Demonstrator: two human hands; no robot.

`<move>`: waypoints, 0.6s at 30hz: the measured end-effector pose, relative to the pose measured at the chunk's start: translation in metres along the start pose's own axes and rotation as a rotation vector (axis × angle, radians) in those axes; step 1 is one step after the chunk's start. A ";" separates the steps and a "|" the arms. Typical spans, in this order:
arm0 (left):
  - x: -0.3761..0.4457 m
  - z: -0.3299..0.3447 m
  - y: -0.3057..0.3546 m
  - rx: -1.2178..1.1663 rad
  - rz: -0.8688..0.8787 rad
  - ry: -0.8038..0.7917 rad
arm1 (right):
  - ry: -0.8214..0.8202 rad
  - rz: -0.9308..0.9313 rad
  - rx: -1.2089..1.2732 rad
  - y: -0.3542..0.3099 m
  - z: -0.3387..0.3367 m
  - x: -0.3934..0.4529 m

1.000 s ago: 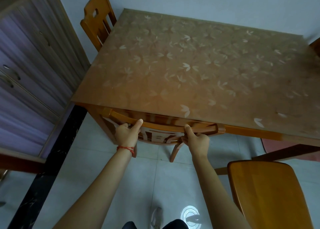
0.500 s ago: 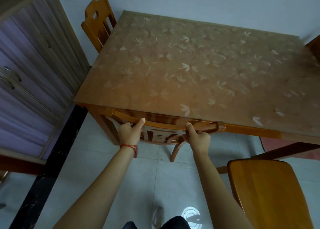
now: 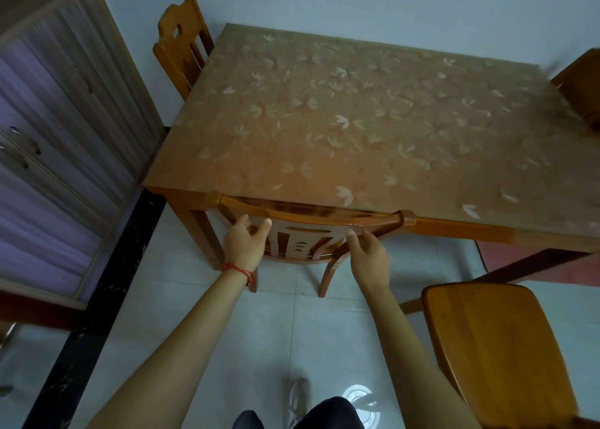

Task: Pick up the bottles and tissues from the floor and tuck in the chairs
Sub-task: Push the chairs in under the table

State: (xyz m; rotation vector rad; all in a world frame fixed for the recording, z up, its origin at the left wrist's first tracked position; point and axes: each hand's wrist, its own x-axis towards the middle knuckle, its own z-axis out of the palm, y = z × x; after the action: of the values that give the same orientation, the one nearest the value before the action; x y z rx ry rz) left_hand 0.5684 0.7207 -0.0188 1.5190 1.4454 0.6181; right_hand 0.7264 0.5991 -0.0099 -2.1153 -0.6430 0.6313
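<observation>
A wooden chair [image 3: 311, 215] stands pushed under the front edge of the table [image 3: 357, 120], its curved top rail against the tabletop's rim. Just below that rail is my left hand [image 3: 243, 246], with a red string on the wrist, its fingers spread and loose. My right hand [image 3: 370, 256] hovers under the rail's right part, fingers apart and holding nothing. A second wooden chair [image 3: 493, 347] stands at the lower right with its seat out from under the table. No bottles or tissues show in this view.
A third chair [image 3: 181, 45] is at the table's far left side and a fourth [image 3: 581, 84] at the right edge. A purple-fronted cabinet [image 3: 48, 136] lines the left wall. A red mat [image 3: 519, 259] lies under the table. My shoe [image 3: 298, 396] is on the tiled floor.
Both hands gripped the chair's top rail before; now their fingers have opened and dropped slightly below it. The chair sits tight against the table edge.
</observation>
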 end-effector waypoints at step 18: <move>-0.087 -0.045 -0.029 0.619 0.704 -0.199 | 0.215 -0.155 -0.348 0.030 -0.009 -0.150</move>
State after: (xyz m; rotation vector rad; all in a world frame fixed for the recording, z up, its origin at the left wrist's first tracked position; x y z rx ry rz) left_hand 0.4995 0.6465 -0.0034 2.5424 0.9610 0.4050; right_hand 0.6272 0.4833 0.0021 -2.3810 -0.8322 0.2112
